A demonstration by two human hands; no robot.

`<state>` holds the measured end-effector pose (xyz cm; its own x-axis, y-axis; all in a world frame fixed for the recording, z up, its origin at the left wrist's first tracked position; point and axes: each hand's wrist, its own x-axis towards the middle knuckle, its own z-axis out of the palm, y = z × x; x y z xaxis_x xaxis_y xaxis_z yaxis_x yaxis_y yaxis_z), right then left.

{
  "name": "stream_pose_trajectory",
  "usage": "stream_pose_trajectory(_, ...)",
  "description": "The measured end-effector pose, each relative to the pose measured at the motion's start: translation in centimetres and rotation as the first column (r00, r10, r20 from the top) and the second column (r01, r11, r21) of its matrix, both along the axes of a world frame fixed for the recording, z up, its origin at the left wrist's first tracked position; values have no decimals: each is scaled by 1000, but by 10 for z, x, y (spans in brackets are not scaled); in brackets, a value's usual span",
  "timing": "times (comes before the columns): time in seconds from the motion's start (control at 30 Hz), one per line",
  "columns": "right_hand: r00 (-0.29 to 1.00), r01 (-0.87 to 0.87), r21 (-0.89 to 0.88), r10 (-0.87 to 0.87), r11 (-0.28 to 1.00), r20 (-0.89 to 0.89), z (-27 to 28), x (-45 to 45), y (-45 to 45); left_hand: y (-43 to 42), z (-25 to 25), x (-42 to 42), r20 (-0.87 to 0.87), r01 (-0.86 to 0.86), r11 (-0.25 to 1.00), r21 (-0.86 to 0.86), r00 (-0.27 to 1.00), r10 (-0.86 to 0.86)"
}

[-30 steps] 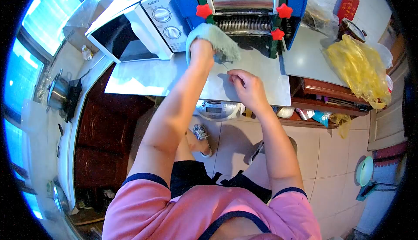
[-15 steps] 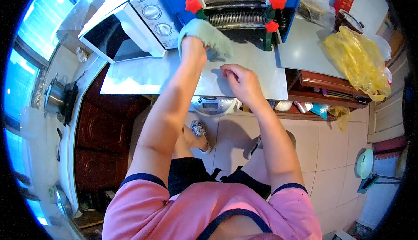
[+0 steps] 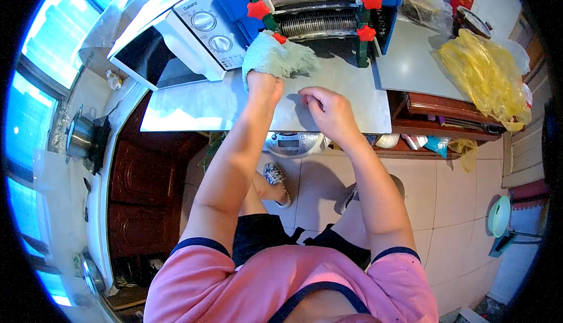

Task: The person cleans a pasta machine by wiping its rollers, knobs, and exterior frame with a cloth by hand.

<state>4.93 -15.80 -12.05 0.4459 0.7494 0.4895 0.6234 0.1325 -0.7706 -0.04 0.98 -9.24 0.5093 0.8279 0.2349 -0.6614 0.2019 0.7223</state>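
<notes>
My left hand (image 3: 265, 85) is closed on a pale green cloth (image 3: 271, 57), and the cloth hides most of its fingers. Cloth and hand are at the left foot of a roller machine, which looks like a noodle maker (image 3: 316, 23) with a green frame, metal rollers and red star knobs. The cloth's loose end trails rightward over the pale countertop (image 3: 202, 103). My right hand (image 3: 329, 109) hovers over or rests on the countertop near its front edge; which one I cannot tell. Its fingers are loosely bent, thumb apart, with nothing visible in them.
A white microwave (image 3: 202, 47) stands left of the machine. To the right are a yellow plastic bag (image 3: 478, 77) and a grey board (image 3: 410, 65). Below the counter edge sits a kitchen scale (image 3: 293, 145). A metal pot (image 3: 82, 137) stands at far left.
My left hand has drawn back toward me with the cloth, uncovering a red knob at the machine's lower left. My right hand stays almost where it was. The view has shifted slightly.
</notes>
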Motion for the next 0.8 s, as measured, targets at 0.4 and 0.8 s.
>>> stream_pose_trajectory(0.4,1000,-3,34,2,999,12,-1,1,-1,16,11,13,-302,-203,912,355,899,318)
stream_pose_trajectory(0.8,999,-20,29,20,999,28,-4,2,0,-45,97,-1,-100,729,72,680,-6,995)
